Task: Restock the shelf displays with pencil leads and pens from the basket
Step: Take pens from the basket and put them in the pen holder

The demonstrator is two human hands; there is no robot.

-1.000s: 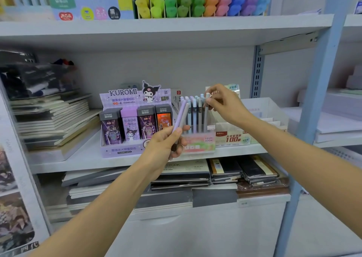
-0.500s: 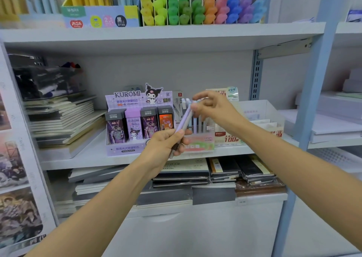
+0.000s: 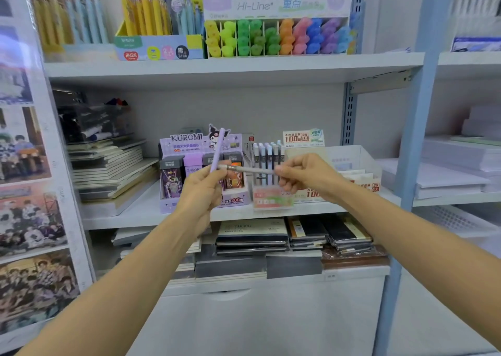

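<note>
Lilac pen (image 3: 219,149), grey pen (image 3: 249,169). Kuromi box (image 3: 187,141) purple, white lettering. Highlighters (image 3: 273,36): yellow, green, orange, pink, blue, purple. Top pens (image 3: 146,16) yellow, pale blue. Shelf (image 3: 244,68) white, post (image 3: 414,138) blue-grey. Notebooks (image 3: 252,231) black, cream.

Lilac pen (image 3: 219,149) and grey pen (image 3: 250,169): smooth matt plastic. Shelf (image 3: 233,69): painted metal, smooth, low sheen. Kuromi box (image 3: 187,141): printed card, slight gloss. Pen stand (image 3: 272,199): clear plastic. Highlighters (image 3: 273,38): bright smooth plastic. Notebooks (image 3: 349,236) below: glossy film wrap. Posters (image 3: 29,220): under shiny clear film.
</note>
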